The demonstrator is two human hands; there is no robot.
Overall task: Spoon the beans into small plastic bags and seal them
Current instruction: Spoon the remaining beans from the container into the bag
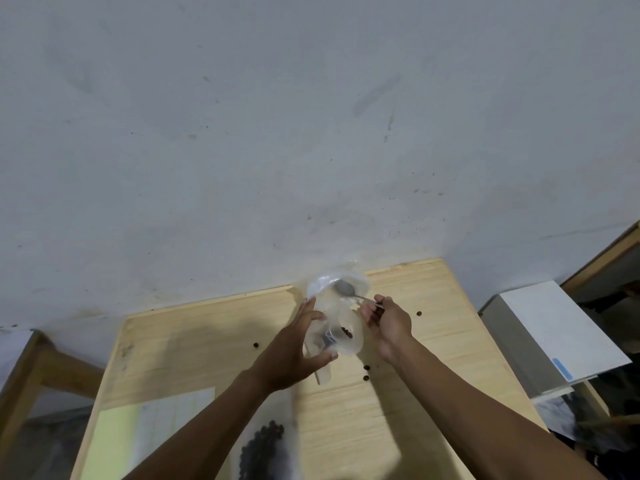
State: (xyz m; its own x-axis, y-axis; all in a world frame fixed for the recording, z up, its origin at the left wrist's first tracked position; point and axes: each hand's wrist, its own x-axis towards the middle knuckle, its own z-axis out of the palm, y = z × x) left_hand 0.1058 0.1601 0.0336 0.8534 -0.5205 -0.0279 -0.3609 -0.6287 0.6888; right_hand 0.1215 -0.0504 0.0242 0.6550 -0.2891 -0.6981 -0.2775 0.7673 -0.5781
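Observation:
My left hand (298, 351) holds a small clear plastic bag (341, 320) upright above the wooden table (214, 327), thumb on the near side and fingers on the far side. A few dark beans (346, 332) lie at the bag's bottom. My right hand (389, 323) grips the handle of a metal spoon (344, 289), whose bowl is inside the bag's open mouth. A larger clear bag with many dark beans (263, 445) lies on the table near the front edge, partly behind my left forearm.
Loose beans lie scattered on the table (366, 372), one at the left (256, 345) and one at the right (419, 313). A yellow-green sheet (114, 441) lies at the front left. A white box (550, 337) stands off the right side. A grey wall rises behind the table.

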